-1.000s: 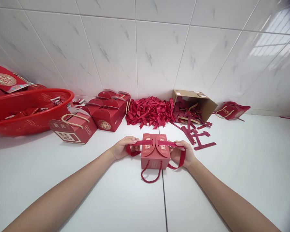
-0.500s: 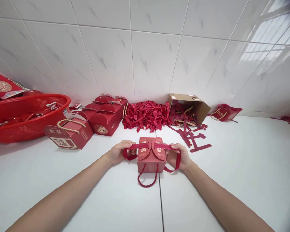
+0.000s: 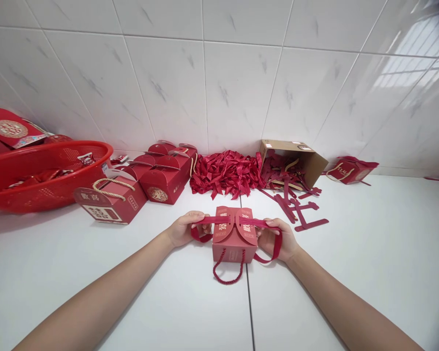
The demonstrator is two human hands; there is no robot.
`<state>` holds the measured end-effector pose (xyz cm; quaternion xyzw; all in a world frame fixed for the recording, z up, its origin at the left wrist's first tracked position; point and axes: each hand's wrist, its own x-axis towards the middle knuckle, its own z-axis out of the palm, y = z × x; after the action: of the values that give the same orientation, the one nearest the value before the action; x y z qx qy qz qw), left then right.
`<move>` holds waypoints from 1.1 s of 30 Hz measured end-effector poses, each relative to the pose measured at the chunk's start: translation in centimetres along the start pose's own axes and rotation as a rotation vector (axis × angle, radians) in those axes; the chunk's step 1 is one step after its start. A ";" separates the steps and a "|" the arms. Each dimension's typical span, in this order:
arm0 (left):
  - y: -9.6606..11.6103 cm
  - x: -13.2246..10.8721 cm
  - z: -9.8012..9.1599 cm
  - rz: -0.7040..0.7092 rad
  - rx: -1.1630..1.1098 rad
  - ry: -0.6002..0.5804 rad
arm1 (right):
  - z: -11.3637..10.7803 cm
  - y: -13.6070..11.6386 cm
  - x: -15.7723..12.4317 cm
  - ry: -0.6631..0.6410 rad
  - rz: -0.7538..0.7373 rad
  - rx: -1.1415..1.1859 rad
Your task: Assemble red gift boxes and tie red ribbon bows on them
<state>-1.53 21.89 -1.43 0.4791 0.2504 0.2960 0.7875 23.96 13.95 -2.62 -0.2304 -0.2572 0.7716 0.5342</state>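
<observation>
A small red gift box with gold print stands upright on the white table in front of me. Its rounded top flaps are folded together, and a twisted rope handle droops from the near side. Through slots in the flaps runs a red ribbon, stretched out sideways. My left hand is closed on the ribbon's left part, beside the box. On the other side, my right hand pinches the right part, with the tail looping down below the fingers. Some fingers of both hands are partly hidden.
Behind the box lies a heap of red ribbons. A cardboard box on its side spills dark red strips. Left are several red gift boxes and a red plastic basket. A red bag lies against the tiled wall.
The whole view has shifted slightly, so everything appears a little further right. Both hands keep hold of the ribbon, and the box stays in place between them.
</observation>
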 end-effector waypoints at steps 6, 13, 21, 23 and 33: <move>0.9 0.1 -1.9 -0.120 0.138 -0.127 | -1.2 -0.4 0.1 0.036 -0.086 -0.123; 2.2 -0.1 -2.3 -0.213 0.326 -0.183 | -2.2 -0.9 -0.1 -0.014 -0.041 -0.341; 3.2 -0.3 -1.2 -0.239 0.434 -0.184 | -2.5 -1.0 0.0 -0.041 -0.027 -0.460; 3.1 -0.4 -1.3 -0.242 0.430 -0.181 | -2.5 -1.0 0.0 -0.048 -0.015 -0.483; 2.0 -0.8 -0.6 -0.239 0.415 -0.138 | -2.4 -0.7 -0.4 -0.031 -0.007 -0.523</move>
<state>-2.94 22.45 0.26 0.6166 0.3062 0.1097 0.7169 26.11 14.16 -3.95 -0.3477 -0.4571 0.6804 0.4552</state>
